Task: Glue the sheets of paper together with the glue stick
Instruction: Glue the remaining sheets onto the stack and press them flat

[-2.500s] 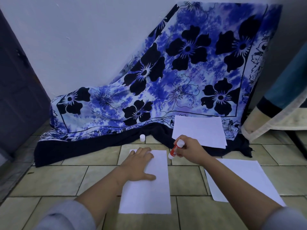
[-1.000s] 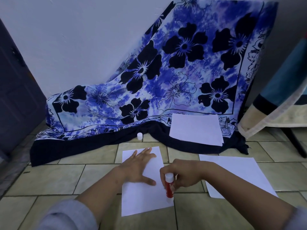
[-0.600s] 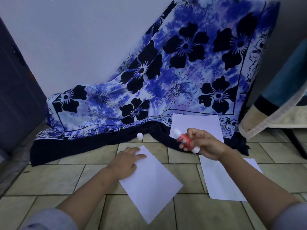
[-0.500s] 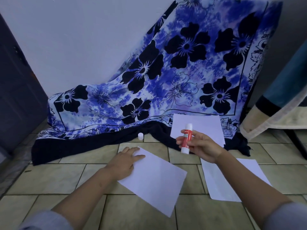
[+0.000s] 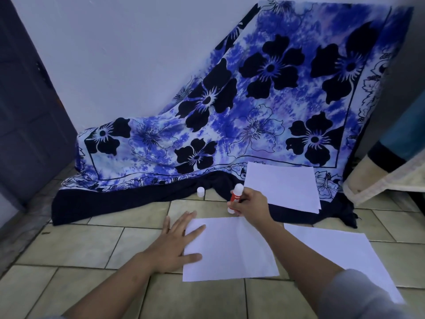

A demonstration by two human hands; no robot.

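Here right fingers (image 5: 244,200) clamp, half-hiding, the glue stick (image 5: 236,195); left fingers (image 5: 195,231) splay on paper (image 5: 230,248).

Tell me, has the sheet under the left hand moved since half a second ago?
Yes. The sheet under the left hand has turned: it lay diagonal to the joints of the floor tiles; now its long edges run nearly along them.

Paper sheets (image 5: 230,249): matt, smooth, lower centre. Glue stick (image 5: 235,199): glossy plastic. Floor tiles (image 5: 92,245) faintly glossy, rough grout; flowered cloth (image 5: 253,116) soft, matt, upper right.
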